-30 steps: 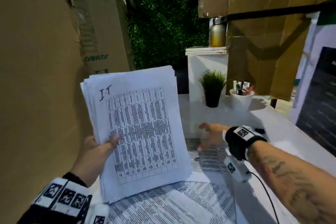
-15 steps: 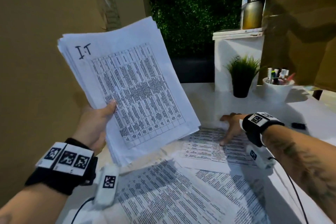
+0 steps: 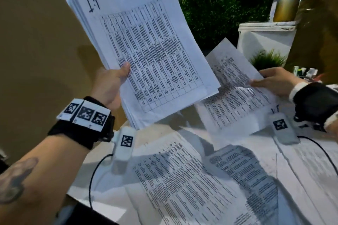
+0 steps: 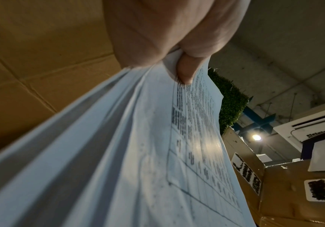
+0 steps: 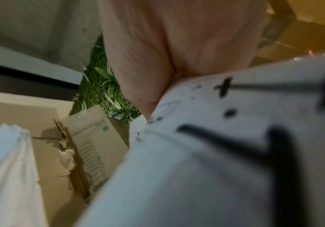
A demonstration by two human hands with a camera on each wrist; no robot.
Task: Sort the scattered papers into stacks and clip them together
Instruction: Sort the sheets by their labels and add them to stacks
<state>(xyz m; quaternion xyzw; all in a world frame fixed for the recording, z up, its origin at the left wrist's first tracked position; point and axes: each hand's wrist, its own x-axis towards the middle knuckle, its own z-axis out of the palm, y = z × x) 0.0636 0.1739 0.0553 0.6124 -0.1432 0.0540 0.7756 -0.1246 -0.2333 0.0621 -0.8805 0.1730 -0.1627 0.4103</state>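
Fingers of left hand (image 3: 109,86) clamped on thick stack (image 3: 142,51) marked "I.T", raised at 10 o'clock. Right hand (image 3: 272,82) pinches one lifted sheet (image 3: 234,86) at 3 o'clock, lettering alike, likely bound for that stack. Loose papers (image 3: 182,179) cover counter (image 3: 311,160) toward 6 o'clock. No clip visible; sorting underway, clipping not begun.

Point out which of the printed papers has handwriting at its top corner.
The stack gripped in the left hand: its top sheet bears a handwritten "I.T". The loose sheets on the table show only print.
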